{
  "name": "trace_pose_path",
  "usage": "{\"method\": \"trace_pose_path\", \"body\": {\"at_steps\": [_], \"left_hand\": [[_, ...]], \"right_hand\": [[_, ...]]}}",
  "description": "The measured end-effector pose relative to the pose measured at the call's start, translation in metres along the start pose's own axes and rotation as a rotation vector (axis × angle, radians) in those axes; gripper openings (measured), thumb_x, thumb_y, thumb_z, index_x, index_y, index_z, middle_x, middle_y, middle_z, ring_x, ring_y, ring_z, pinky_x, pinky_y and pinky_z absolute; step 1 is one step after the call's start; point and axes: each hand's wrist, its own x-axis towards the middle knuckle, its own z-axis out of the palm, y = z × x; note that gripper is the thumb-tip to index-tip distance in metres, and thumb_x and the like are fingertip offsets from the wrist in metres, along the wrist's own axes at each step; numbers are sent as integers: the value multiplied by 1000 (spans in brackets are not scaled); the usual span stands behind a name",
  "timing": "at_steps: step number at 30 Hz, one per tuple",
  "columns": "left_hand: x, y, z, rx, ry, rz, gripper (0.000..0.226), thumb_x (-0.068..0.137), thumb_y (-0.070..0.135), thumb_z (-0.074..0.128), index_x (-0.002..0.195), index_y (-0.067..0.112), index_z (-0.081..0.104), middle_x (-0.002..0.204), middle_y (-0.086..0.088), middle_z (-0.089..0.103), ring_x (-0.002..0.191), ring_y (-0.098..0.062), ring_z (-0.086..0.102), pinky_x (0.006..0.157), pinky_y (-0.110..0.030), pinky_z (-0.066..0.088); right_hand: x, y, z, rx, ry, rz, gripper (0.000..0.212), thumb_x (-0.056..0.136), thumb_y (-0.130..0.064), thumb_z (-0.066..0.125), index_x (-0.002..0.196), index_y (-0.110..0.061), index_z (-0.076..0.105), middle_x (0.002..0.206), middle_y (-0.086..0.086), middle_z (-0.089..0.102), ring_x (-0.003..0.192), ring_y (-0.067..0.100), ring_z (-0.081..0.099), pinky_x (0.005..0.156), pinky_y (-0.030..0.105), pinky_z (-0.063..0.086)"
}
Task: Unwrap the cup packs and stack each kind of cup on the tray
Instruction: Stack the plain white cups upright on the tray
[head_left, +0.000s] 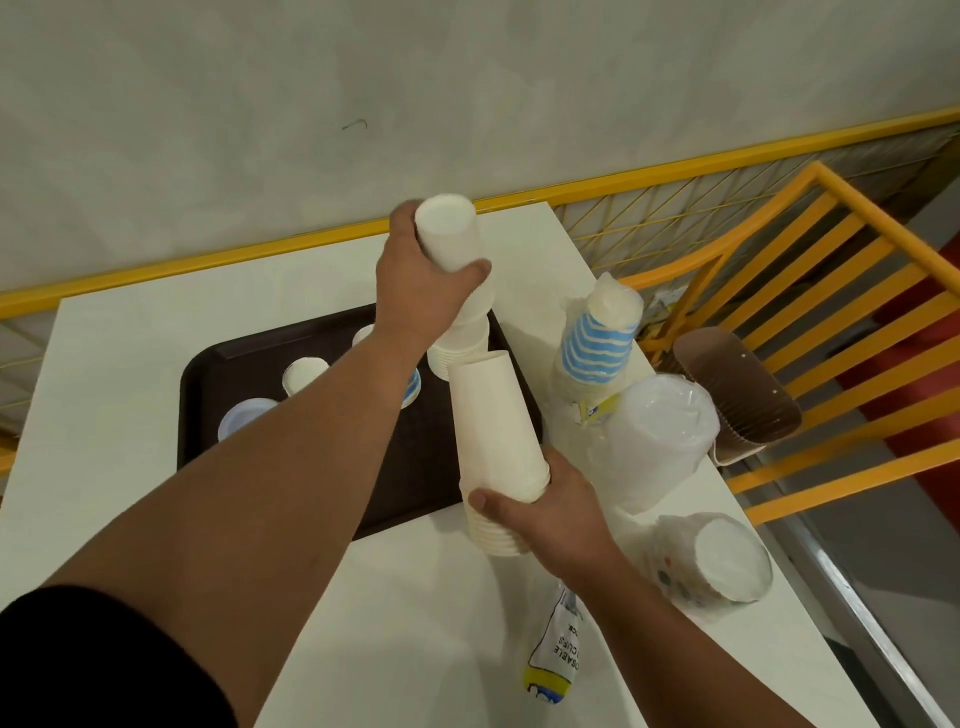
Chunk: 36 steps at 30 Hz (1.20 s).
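My left hand (423, 280) grips an inverted white paper cup stack (451, 244) above the dark brown plastic tray (208, 395), while my right hand (550, 512) clutches another tilted white stack (496, 431) just nearer me.

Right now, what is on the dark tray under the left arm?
On the dark tray stand several upside-down cups: white ones, a bluish one and a blue-striped one showing beside the left arm. The arm covers the rest of the tray.

Dim, even indoor light, soft shadows, wide-angle bending at edges, slight blur
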Motion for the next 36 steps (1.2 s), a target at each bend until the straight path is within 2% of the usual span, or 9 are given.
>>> {"method": "trace_pose_path", "body": {"at_steps": [4,9,14,17,22,24,28,31,36], "left_hand": [[-5,-13,4,123,-166,-133,97,69,37,86,146,19,29,140,-3,48,126,-23,48,104,-38,43],[-38,15,-23,-116,35,-113,77,75,55,75,138,22,43,133,6,55,121,-11,53,104,-31,43],[-93,24,-42,-402,-375,-383,76,60,46,84,125,24,51,112,3,65,100,-15,66,87,-38,56],[-101,19,-39,-494,-284,-401,47,75,28,82,114,21,57,105,-2,70,94,-17,70,83,-44,59],[-100,16,-27,-403,-104,-438,44,77,34,79,112,24,54,103,4,67,93,-13,67,84,-42,58],[-94,20,-29,-344,-56,-391,51,76,39,79,117,24,53,106,6,64,95,-11,65,84,-39,58],[-57,40,-42,-278,94,-77,56,76,43,79,119,25,49,108,11,62,93,-1,62,70,-13,52],[-26,51,-43,-276,115,147,63,73,42,81,120,28,42,114,9,59,102,-6,60,83,-16,50],[5,37,-17,-126,29,126,70,72,39,83,127,24,42,114,12,56,100,-4,56,81,-10,44]], "right_hand": [[-2,2,-1,19,-16,0,84,40,-66,78,114,-32,58,105,-16,66,91,-5,61,66,10,46],[2,-5,-4,164,-91,11,84,39,-60,87,112,-27,64,105,-6,73,97,11,69,87,42,57],[8,-26,-9,196,-236,-33,81,44,-52,87,114,-20,65,106,0,74,100,17,70,91,45,56],[8,-33,-7,179,-250,-36,77,45,-50,87,113,-21,66,106,-1,74,99,16,70,90,42,56],[5,-39,-2,-113,-40,-90,56,58,-42,90,101,-29,57,93,-17,63,88,0,60,72,17,48],[5,-35,-1,-148,-2,-98,58,59,-42,90,103,-31,54,93,-18,59,86,-2,56,70,17,45],[2,-14,-2,-105,1,-9,61,59,-44,90,107,-32,54,97,-17,61,89,2,59,73,21,47],[1,-4,-2,-48,1,22,60,59,-42,91,108,-30,57,96,-14,63,88,2,62,68,15,47],[3,-1,-1,-26,-11,2,62,59,-42,91,111,-29,58,100,-15,64,90,0,61,67,13,46]]}}
